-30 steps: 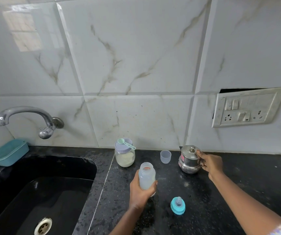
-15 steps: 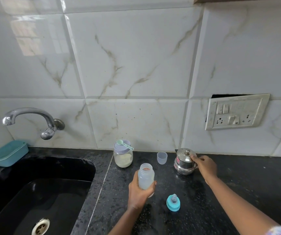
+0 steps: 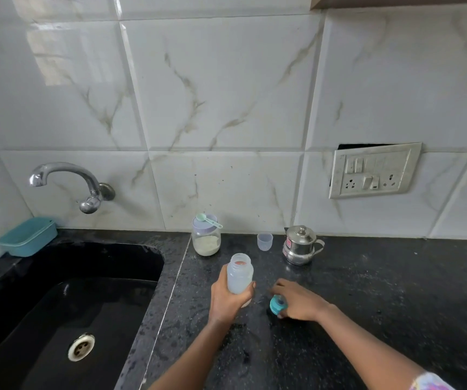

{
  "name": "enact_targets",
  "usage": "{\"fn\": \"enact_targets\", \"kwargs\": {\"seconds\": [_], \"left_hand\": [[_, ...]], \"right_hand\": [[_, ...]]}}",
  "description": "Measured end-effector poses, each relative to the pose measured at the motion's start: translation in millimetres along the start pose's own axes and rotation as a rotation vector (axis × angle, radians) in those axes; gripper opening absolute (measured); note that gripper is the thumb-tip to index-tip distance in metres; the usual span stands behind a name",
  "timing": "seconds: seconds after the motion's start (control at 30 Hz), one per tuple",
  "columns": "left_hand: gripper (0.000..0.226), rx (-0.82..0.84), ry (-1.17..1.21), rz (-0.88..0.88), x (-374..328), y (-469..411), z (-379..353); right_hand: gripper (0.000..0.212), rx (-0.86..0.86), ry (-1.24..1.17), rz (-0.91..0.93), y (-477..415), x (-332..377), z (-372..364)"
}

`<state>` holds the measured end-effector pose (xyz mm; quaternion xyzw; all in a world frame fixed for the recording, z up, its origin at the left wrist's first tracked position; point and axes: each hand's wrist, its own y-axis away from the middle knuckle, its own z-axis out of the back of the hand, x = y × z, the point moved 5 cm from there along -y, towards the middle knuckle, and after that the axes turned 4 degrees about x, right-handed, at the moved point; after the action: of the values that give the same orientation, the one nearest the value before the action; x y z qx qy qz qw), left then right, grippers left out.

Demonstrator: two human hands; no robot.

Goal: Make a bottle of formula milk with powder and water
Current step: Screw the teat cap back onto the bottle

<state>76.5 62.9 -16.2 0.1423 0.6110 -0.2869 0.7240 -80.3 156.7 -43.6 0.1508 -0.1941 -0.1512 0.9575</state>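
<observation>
Capping step in hand. Left hand (image 3: 228, 301) wrapped around open feeding bottle (image 3: 240, 273), upright above counter (image 3: 395, 291) near sink-side edge. Right hand (image 3: 299, 302) pinching teal nipple cap (image 3: 277, 304) just beside. Next, probably: lift cap, seat on neck, twist.

Black speckled counter (image 3: 367, 305), teal cap (image 3: 277, 304), white veined tiles (image 3: 226, 94), turquoise tray (image 3: 26, 237)

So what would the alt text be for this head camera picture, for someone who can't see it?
On a black kitchen counter, a person's left hand holds an open baby bottle upright while the right hand closes on its teal teat cap. Behind stand a powder jar with a scoop on its lid, a small clear cup and a steel kettle; a black sink lies left.
</observation>
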Motion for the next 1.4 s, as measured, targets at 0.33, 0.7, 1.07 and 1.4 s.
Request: {"fn": "enact_targets", "kwargs": {"seconds": [0.33, 0.7, 1.07, 1.4], "left_hand": [[0.051, 0.002, 0.096, -0.011, -10, 9, 13], [0.049, 0.030, 0.149, -0.013, -19, 8, 20], [0.045, 0.086, 0.131, -0.003, -11, 9, 27], [0.050, 0.168, 0.214, 0.003, -15, 0, 24]], "right_hand": [[0.045, -0.375, -1.224, 0.242, 18, 61, 104], [0.057, -0.199, -0.583, 0.320, 21, 124, 122], [0.062, -0.021, -0.557, 0.356, 15, 127, 109], [0.056, 0.034, -0.670, 0.411, 20, 129, 122]]}}
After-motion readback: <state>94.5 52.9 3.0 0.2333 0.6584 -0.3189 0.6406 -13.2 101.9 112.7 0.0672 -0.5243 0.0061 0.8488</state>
